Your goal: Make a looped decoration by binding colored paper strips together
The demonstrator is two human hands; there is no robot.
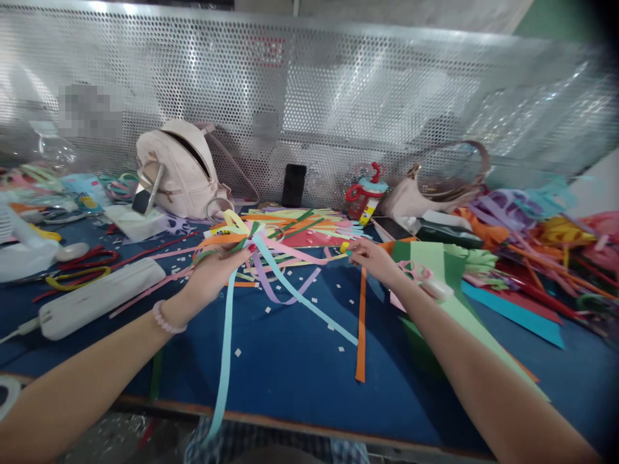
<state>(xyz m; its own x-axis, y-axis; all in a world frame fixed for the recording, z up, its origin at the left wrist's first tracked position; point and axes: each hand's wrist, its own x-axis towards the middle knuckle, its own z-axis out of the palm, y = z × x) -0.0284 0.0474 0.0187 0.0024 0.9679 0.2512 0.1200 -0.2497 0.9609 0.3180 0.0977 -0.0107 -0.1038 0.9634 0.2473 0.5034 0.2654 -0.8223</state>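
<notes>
My left hand, with a bead bracelet at the wrist, closes on a woven bunch of coloured paper strips. Loose ends fan out from it: a light blue strip hangs past the table's front edge, another points right, and a purple strip curves below. To the right, my right hand is closed in a pinch at the end of a yellow strip that stretches from the bunch. An orange strip lies on the table below that hand. Both palms are hidden.
Many loose strips lie behind the hands. A white backpack, phone, red cup and handbag stand along the perforated metal screen. Scissors and a white power strip are left; green sheets right.
</notes>
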